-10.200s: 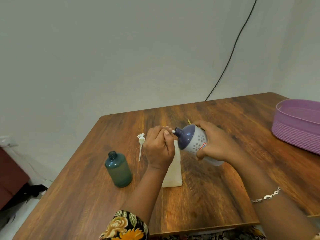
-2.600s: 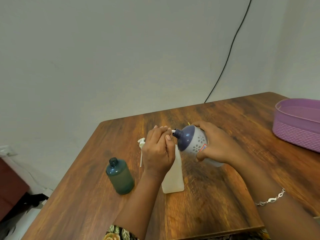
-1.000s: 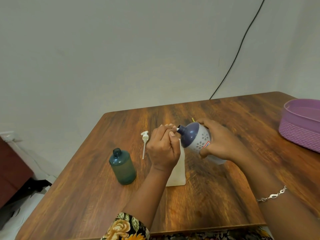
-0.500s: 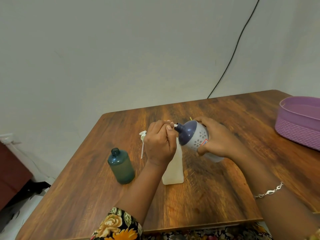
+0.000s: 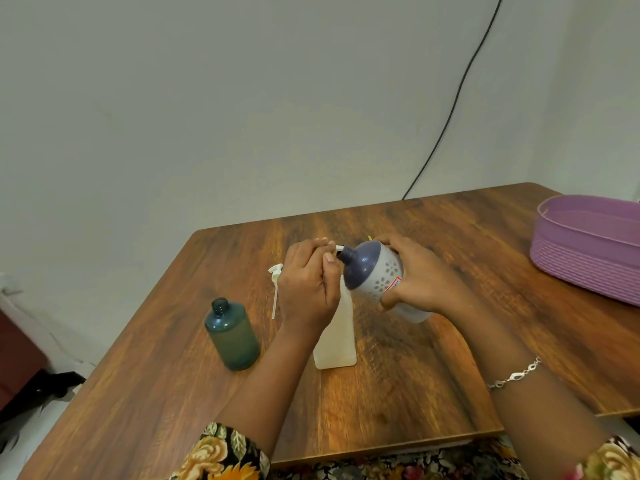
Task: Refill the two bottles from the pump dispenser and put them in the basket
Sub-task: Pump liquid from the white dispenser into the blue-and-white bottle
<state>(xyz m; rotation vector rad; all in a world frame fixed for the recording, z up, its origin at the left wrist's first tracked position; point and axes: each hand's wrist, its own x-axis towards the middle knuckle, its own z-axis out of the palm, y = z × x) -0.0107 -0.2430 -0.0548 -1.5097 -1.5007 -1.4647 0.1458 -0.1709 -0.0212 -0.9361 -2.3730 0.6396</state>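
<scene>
1 head-worn wide-angle camera looks forward and down, close above the wooden table (image 5: pixel 398 393).

A table (image 5: pixel 398 393) stands in front of a wall (image 5: pixel 242 98). The pump dispenser (image 5: pixel 337 344) stands on the middle of the table. The left hand (image 5: pixel 308 289) grips its top. Just to the right, the right hand (image 5: pixel 419 282) holds a tilted bottle (image 5: pixel 375 275) up off the table, its mouth at the dispenser's spout. A second bottle (image 5: pixel 232 336) stands on the table, left of the dispenser and near it. A loose pump (image 5: pixel 275 289) lies flat behind and between those two. A basket (image 5: pixel 585 258) sits far right, well apart. A cable (image 5: pixel 453 102) runs down the wall behind the table.
</scene>
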